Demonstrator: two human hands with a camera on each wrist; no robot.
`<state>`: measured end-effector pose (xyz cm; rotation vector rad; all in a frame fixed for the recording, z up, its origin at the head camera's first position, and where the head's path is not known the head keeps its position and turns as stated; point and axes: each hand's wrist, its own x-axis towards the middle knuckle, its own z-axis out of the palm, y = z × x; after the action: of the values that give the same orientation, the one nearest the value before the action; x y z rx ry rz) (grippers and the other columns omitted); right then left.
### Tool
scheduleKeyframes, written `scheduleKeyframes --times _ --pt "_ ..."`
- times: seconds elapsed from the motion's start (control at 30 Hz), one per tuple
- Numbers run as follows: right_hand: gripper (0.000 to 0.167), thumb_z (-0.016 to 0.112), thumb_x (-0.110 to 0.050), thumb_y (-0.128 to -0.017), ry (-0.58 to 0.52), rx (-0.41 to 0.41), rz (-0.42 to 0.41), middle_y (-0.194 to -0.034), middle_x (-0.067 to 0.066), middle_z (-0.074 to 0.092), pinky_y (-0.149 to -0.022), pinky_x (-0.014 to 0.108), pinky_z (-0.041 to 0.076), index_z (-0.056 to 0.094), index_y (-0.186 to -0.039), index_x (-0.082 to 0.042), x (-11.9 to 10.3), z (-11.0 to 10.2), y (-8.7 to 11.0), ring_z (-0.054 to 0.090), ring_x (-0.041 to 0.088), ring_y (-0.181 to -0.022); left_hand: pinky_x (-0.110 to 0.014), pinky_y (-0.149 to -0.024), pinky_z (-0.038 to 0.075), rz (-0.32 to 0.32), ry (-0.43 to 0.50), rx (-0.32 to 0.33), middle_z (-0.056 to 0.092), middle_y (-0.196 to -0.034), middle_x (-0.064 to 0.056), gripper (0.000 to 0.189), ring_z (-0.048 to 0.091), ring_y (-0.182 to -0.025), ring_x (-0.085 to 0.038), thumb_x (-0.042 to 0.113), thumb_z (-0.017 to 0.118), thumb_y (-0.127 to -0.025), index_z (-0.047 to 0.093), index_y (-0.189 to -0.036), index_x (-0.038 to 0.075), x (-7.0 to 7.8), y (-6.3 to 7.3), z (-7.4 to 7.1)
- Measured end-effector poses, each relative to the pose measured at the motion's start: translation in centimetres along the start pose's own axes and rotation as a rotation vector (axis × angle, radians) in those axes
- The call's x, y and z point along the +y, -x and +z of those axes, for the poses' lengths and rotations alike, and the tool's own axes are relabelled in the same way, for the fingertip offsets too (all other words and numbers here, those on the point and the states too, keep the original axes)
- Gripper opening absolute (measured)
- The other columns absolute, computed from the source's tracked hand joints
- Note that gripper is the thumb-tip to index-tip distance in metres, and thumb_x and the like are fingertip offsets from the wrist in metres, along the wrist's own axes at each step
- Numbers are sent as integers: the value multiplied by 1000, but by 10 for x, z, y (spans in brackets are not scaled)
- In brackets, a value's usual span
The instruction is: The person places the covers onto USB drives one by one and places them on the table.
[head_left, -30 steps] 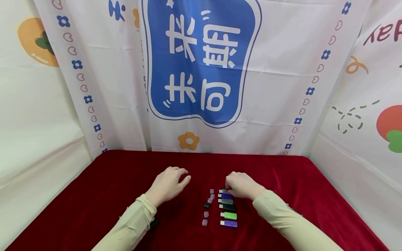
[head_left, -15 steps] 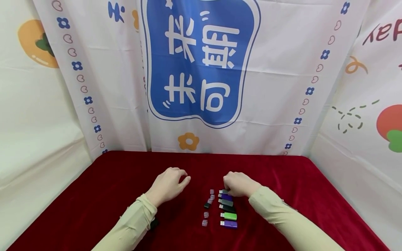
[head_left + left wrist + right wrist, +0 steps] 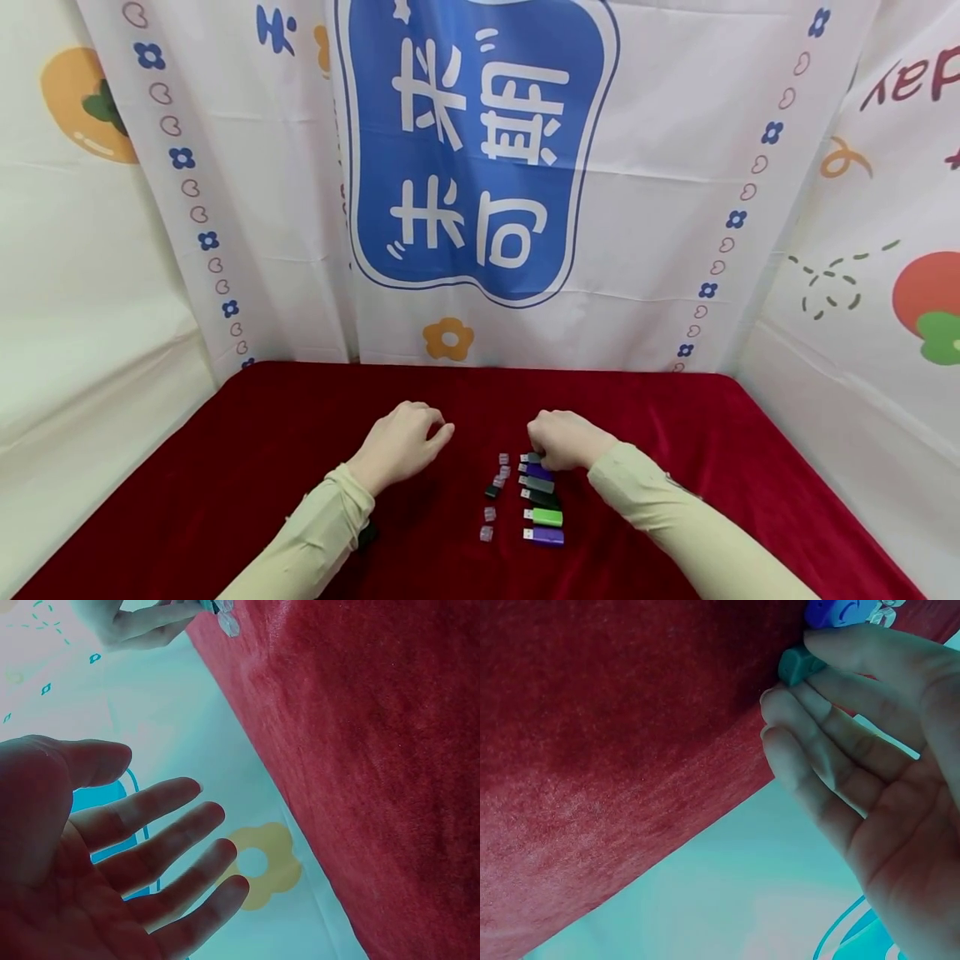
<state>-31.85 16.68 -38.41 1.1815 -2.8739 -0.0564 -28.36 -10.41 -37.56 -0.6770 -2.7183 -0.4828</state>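
Observation:
My right hand (image 3: 567, 440) bends over the far end of a column of USB flash drives and pinches the farthest, a grey flash drive (image 3: 532, 458), between thumb and fingers. Part of this drive (image 3: 799, 666) shows at the fingertips in the right wrist view. Nearer lie a dark purple flash drive (image 3: 536, 472), another grey one (image 3: 537, 484), a black one (image 3: 542, 498), a green one (image 3: 545, 517) and a purple one (image 3: 544, 537), all with plugs pointing left. My left hand (image 3: 401, 442) hovers over the left side, fingers loosely bent, holding nothing.
Several small clear caps (image 3: 490, 514) and a black cap (image 3: 492, 492) form a loose column left of the drives. A dark object (image 3: 367, 535) lies partly hidden by the left sleeve. Red cloth (image 3: 225, 467) covers the table; a printed white curtain (image 3: 645, 250) stands behind.
My right hand has shifted slightly left over the farthest grey flash drive, which stays in its place. My left hand keeps its pose.

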Motion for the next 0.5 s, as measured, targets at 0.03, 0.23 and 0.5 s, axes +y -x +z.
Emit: scheduleKeyframes --times 0.03,0.23,0.5 --pt "39 78 -5 -79 5 3 1 -51 -9 36 -46 23 30 51 -55 -17 0 1 -1 28 7 -49 -41 -77 54 3 1 -2 70 -97 -8 22 63 -98 -27 26 65 -96 75 -98 7 0 0 0" --pt "30 82 -11 -76 96 42 -20 -57 -7 47 -50 26 38 56 -61 -16 4 8 -6 37 8 -51 -40 -75 54 -11 -8 -11 69 -95 -7 23 62 -98 -27 27 65 -96 76 -95 7 -1 1 -1" --pt "35 83 -13 -73 127 58 -16 -57 -6 43 -50 27 36 50 -59 -18 10 13 -6 34 9 -52 -37 -73 53 4 -16 -13 69 -93 -6 23 61 -97 -26 26 64 -96 75 -91 7 0 0 0"
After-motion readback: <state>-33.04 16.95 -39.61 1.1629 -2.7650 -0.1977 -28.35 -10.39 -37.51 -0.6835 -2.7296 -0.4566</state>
